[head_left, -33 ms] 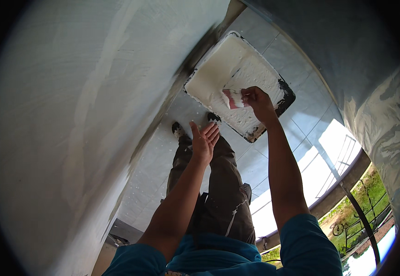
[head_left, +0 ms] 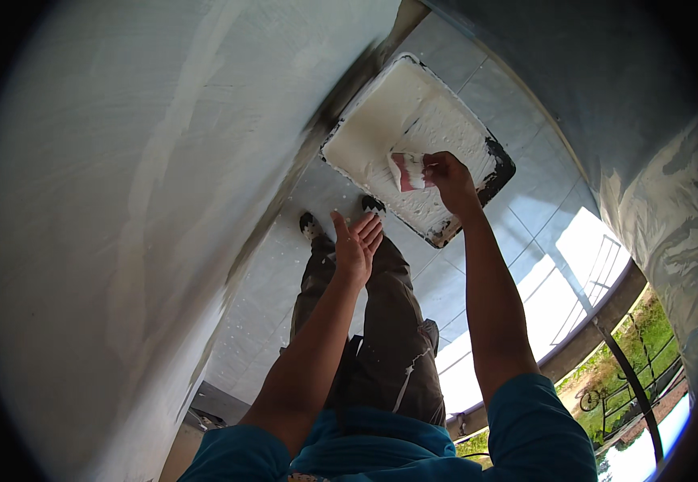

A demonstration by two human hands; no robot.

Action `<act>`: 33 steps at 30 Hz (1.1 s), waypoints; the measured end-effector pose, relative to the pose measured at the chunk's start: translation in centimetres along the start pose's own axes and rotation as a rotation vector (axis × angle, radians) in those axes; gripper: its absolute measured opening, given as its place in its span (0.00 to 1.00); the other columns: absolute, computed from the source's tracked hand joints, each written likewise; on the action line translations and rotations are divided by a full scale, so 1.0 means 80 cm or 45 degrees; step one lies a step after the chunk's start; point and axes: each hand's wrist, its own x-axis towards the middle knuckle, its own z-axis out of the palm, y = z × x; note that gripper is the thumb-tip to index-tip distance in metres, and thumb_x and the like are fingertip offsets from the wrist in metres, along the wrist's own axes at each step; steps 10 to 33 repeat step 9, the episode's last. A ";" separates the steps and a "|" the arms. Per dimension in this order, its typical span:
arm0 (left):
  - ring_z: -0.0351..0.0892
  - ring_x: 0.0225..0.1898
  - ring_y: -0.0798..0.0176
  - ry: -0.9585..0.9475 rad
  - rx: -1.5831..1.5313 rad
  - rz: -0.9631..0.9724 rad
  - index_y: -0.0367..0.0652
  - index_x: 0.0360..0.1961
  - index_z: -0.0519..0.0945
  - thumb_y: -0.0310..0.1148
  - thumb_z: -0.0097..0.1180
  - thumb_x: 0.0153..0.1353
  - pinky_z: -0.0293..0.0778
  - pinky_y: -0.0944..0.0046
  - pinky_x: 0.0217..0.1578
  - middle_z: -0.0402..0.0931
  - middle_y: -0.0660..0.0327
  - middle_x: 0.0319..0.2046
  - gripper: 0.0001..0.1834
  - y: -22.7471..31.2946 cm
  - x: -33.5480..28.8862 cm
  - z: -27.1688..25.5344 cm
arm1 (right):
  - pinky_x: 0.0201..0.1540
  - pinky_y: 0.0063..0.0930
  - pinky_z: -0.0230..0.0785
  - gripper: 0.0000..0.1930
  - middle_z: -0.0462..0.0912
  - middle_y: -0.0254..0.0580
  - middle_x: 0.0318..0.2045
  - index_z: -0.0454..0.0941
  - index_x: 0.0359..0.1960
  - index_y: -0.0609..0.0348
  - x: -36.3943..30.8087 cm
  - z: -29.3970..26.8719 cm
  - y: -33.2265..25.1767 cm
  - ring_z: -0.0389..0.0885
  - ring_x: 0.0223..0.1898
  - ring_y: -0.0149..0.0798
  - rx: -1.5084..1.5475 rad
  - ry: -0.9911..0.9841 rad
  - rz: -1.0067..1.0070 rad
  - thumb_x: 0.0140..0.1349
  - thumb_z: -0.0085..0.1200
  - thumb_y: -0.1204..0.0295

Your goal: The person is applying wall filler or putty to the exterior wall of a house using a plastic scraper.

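Observation:
My right hand [head_left: 450, 178] pinches the near end of a flat, wide tool [head_left: 410, 172] with reddish and white bands, smeared with white paint. Its exact kind is unclear. The tool hangs over a large paint tray [head_left: 349, 170] that holds creamy white paint [head_left: 377, 120]. I cannot tell whether it touches the paint. Dried splashes and black patches mark the tray's rim. My left hand [head_left: 355, 247] is open, palm up with the thumb apart, and holds nothing. It hovers over my legs, short of the tray.
A pale, patchily coated wall [head_left: 124, 201] rises along my left. The tray stands on grey tiles [head_left: 518, 217], ahead of my shoes [head_left: 373, 206]. Crumpled plastic sheeting [head_left: 658, 217] hangs at the right. A dark railing [head_left: 634, 377] and grass lie beyond the sunlit floor edge.
The flat tool in my right hand has tilted very slightly over the tray. My left hand has stayed in place.

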 end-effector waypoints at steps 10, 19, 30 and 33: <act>0.59 0.72 0.46 -0.023 0.004 0.029 0.28 0.69 0.61 0.78 0.21 0.63 0.51 0.50 0.73 0.61 0.41 0.69 0.59 0.007 0.003 0.008 | 0.47 0.26 0.76 0.15 0.84 0.42 0.39 0.76 0.52 0.62 -0.024 0.004 0.033 0.82 0.40 0.31 -0.024 0.202 0.067 0.64 0.56 0.78; 0.59 0.72 0.46 -0.023 0.004 0.029 0.28 0.69 0.61 0.78 0.21 0.63 0.51 0.50 0.73 0.61 0.41 0.69 0.59 0.007 0.003 0.008 | 0.47 0.26 0.76 0.15 0.84 0.42 0.39 0.76 0.52 0.62 -0.024 0.004 0.033 0.82 0.40 0.31 -0.024 0.202 0.067 0.64 0.56 0.78; 0.59 0.72 0.46 -0.023 0.004 0.029 0.28 0.69 0.61 0.78 0.21 0.63 0.51 0.50 0.73 0.61 0.41 0.69 0.59 0.007 0.003 0.008 | 0.47 0.26 0.76 0.15 0.84 0.42 0.39 0.76 0.52 0.62 -0.024 0.004 0.033 0.82 0.40 0.31 -0.024 0.202 0.067 0.64 0.56 0.78; 0.59 0.72 0.46 -0.023 0.004 0.029 0.28 0.69 0.61 0.78 0.21 0.63 0.51 0.50 0.73 0.61 0.41 0.69 0.59 0.007 0.003 0.008 | 0.47 0.26 0.76 0.15 0.84 0.42 0.39 0.76 0.52 0.62 -0.024 0.004 0.033 0.82 0.40 0.31 -0.024 0.202 0.067 0.64 0.56 0.78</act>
